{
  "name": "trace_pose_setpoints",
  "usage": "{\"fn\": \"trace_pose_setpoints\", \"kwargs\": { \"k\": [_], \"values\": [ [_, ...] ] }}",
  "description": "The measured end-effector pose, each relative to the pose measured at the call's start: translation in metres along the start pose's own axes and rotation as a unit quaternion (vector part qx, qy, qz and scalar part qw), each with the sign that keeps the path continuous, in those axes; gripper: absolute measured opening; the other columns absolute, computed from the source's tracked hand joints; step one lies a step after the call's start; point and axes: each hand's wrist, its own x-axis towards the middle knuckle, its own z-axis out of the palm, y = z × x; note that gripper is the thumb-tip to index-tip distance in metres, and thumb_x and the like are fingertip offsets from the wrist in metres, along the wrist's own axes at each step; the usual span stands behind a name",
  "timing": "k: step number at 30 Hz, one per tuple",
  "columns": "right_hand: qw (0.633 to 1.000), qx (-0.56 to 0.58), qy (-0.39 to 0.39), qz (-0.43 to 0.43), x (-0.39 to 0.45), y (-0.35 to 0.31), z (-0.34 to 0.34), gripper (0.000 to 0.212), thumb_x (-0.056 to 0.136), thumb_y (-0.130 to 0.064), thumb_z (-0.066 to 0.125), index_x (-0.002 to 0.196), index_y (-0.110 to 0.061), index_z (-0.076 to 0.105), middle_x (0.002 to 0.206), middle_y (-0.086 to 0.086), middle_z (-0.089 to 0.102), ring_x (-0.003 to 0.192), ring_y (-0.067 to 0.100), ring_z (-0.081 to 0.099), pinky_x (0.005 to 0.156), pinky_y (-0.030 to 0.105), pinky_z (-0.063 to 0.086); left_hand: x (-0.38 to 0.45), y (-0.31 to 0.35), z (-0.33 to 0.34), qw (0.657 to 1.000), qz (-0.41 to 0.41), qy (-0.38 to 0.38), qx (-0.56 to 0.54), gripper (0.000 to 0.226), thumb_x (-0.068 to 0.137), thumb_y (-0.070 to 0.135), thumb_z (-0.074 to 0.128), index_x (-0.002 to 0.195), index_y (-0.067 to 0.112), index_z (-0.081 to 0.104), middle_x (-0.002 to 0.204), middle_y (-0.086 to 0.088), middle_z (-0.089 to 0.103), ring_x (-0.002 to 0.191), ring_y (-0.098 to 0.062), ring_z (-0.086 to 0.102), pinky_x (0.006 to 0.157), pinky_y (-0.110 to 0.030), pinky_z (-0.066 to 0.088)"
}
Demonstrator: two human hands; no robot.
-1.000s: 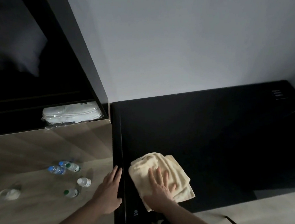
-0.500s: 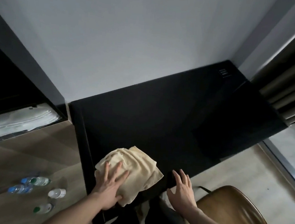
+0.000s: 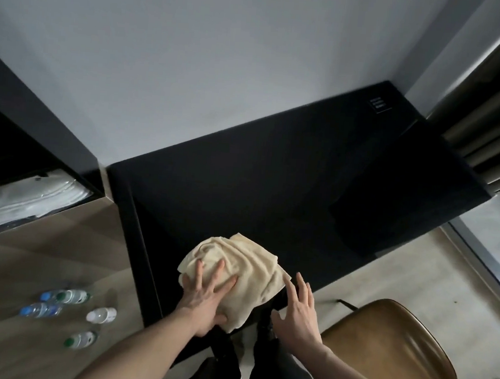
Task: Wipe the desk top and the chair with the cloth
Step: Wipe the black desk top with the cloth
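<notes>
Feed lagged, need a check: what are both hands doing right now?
Left hand: open, fingers spread, pressing the cloth onto the desk top.
Right hand: open, holding nothing.

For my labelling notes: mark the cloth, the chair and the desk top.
cloth (image 3: 245,261), head view, on its creased middle.
chair (image 3: 395,344), head view, on its brown seat shell.
desk top (image 3: 272,191), head view, on its bare black surface.

Soft cloth on a matt top.
I see a rumpled cream cloth (image 3: 236,263), matt black desk top (image 3: 272,191), glossy brown chair (image 3: 395,347), clear plastic bottles (image 3: 65,296).
</notes>
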Motion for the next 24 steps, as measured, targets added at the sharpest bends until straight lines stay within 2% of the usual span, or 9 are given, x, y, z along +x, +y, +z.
{"fn": "trace_pose_setpoints", "kwargs": {
  "k": [3,5,7,10,13,17,21,24],
  "values": [
    [0.997,-0.048,-0.018,-0.061,0.002,-0.043,0.018,0.092,0.096,-0.036,0.058,0.17,-0.033,0.003,0.177,0.001,-0.015,0.163,0.028,-0.019,0.133,0.046,0.005,-0.022,-0.02,0.007,0.997,0.022,0.055,-0.043,0.102,0.099,0.063,0.051,0.16,0.039,-0.026,0.16,-0.004,-0.048,0.148,-0.042,-0.04,0.128,-0.062,0.002],
    [0.992,-0.075,-0.061,-0.081,0.003,-0.077,0.036,0.095,0.098,-0.043,0.056,0.169,-0.034,-0.007,0.174,0.003,-0.025,0.16,0.033,-0.027,0.132,0.054,-0.001,-0.042,-0.035,0.023,0.992,0.005,0.092,-0.081,0.099,0.101,0.057,0.052,0.164,0.031,-0.019,0.162,-0.003,-0.046,0.154,-0.034,-0.031,0.131,-0.05,0.002],
    [0.988,-0.079,-0.104,-0.077,0.003,-0.108,0.056,0.097,0.099,-0.047,0.054,0.167,-0.037,-0.015,0.171,0.005,-0.036,0.157,0.039,-0.033,0.127,0.065,-0.008,-0.059,-0.05,0.048,0.985,-0.043,0.111,-0.127,0.099,0.099,0.056,0.056,0.166,0.026,-0.011,0.164,-0.002,-0.041,0.159,-0.034,-0.019,0.13,-0.045,0.006],
    [0.986,-0.101,-0.131,-0.034,0.003,-0.132,0.08,0.104,0.095,-0.06,0.052,0.163,-0.037,-0.023,0.167,0.012,-0.042,0.153,0.047,-0.036,0.119,0.077,-0.01,-0.076,-0.07,0.075,0.979,-0.103,0.11,-0.137,0.104,0.093,0.055,0.062,0.167,0.025,-0.005,0.164,0.001,-0.034,0.16,-0.041,-0.005,0.128,-0.047,0.015],
    [0.988,-0.061,-0.134,0.044,0.01,-0.144,0.08,0.106,0.093,-0.076,0.046,0.161,-0.039,-0.026,0.167,0.009,-0.041,0.155,0.045,-0.034,0.115,0.082,-0.006,-0.084,-0.077,0.076,0.982,-0.118,0.053,-0.139,0.098,0.097,0.05,0.057,0.166,0.026,-0.008,0.169,-0.002,-0.03,0.159,-0.038,-0.012,0.128,-0.044,0.014],
    [0.985,-0.016,-0.136,0.102,0.024,-0.146,0.059,0.107,0.086,-0.091,0.039,0.161,-0.043,-0.021,0.17,0.002,-0.035,0.158,0.039,-0.027,0.112,0.083,0.006,-0.073,-0.074,0.055,0.978,-0.118,0.063,-0.162,0.097,0.097,0.048,0.06,0.167,0.027,-0.003,0.171,-0.001,-0.024,0.16,-0.034,-0.008,0.129,-0.043,0.015],
    [0.986,-0.011,-0.119,0.117,0.034,-0.113,0.033,0.106,0.088,-0.09,0.034,0.163,-0.04,-0.022,0.172,0.003,-0.033,0.157,0.037,-0.031,0.116,0.079,0.005,-0.046,-0.055,0.027,0.98,-0.095,0.037,-0.171,0.095,0.099,0.045,0.059,0.167,0.03,-0.005,0.17,0.003,-0.029,0.16,-0.033,-0.012,0.129,-0.046,0.015],
    [0.983,0.009,-0.087,0.159,0.047,-0.078,0.01,0.107,0.088,-0.09,0.034,0.162,-0.041,-0.025,0.172,0.001,-0.034,0.158,0.036,-0.03,0.119,0.079,0.004,-0.026,-0.035,0.002,0.983,-0.074,0.016,-0.165,0.093,0.1,0.042,0.059,0.167,0.032,-0.005,0.17,0.005,-0.029,0.16,-0.031,-0.013,0.128,-0.046,0.017]
  ]
}}
